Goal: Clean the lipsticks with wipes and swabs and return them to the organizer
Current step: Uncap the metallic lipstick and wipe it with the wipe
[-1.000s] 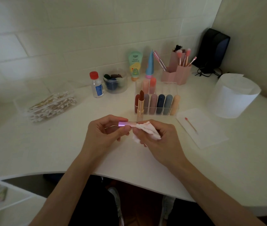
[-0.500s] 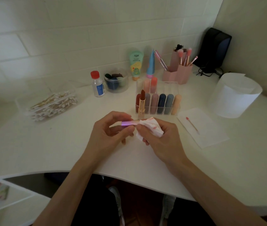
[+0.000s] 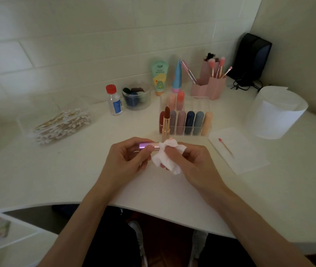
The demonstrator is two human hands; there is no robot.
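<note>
Dim, greenish light is spreading over the counter [image 3: 66,180], leaving only faint shadows; the space beneath is sitting in darkness. The wide lens is bowing the wall tiles [image 3: 37,45], and the corners are looking soft.

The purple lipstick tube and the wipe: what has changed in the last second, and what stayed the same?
The right hand has worked the white wipe round the end of the purple lipstick tube; the wipe now bunches above it and hangs lower below the fingers. The left hand still pinches the tube in the same place. Nothing was let go. The open lipstick, organizer and used swab stayed put.
</note>
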